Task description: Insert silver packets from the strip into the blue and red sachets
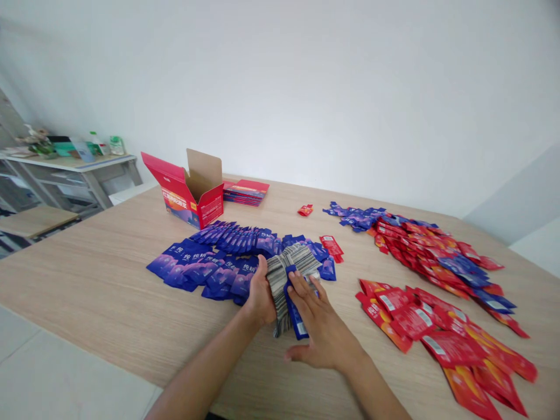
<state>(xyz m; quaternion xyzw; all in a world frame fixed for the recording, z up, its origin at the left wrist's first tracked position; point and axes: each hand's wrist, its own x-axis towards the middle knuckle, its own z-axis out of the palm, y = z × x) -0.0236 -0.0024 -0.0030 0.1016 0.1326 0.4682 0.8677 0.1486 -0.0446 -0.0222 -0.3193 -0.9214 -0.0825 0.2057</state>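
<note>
My left hand grips a grey-and-black striped cloth, thumb along its left edge and its other fingers mostly hidden underneath. Across the cloth lies a blue sachet, back side with a white label up. My right hand rests on that sachet with fingers stretched out flat and thumb held apart. Just beyond and left of my hands are overlapping rows of blue sachets. A red sachet lies just past the cloth.
An opened red carton stands at the back left, beside a stack of flat red cartons. On the right are a pile of red sachets and a mixed red and blue heap. A single red sachet lies near the wall.
</note>
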